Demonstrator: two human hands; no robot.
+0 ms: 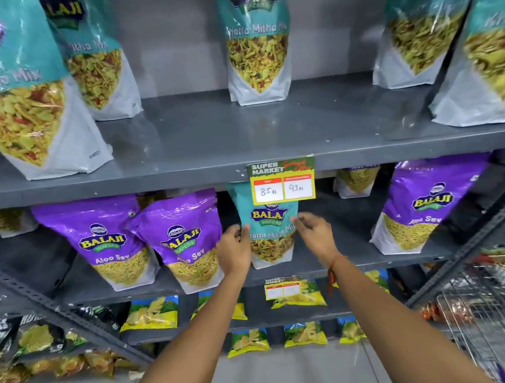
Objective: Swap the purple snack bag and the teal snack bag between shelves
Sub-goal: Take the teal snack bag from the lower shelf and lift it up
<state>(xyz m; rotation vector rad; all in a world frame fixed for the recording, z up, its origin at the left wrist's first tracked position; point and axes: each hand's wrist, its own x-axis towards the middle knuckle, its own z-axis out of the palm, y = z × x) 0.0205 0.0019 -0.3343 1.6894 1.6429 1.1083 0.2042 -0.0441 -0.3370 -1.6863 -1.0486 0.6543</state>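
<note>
A: Nearest the lens were the two bare forearms, the right one with a red thread (332,270) at the wrist, both reaching to the middle shelf (348,262). What were the hands doing?

B: The left hand (233,249) lay against the left edge of the teal snack bag (271,233), fingers (245,230) together and touching it. The right hand (315,235) was at the bag's right edge, fingers (296,222) slightly apart and curled; whether they pinched it or only brushed it, I couldn't tell.

A: And the bag itself?

B: Upright on the middle shelf, at about the centre of the view, its top behind the yellow price tag (282,183). Teal above, white below, with a window of yellow mix, glossy and lightly creased.

A: How far along, then?

B: Judging by that, half or more. The teal bag stood among purple Aloo Sev bags (178,239), at its 9 o'clock. No purple bag showed on the top shelf (215,141), at 12 o'clock, so that part looked undone.
</note>
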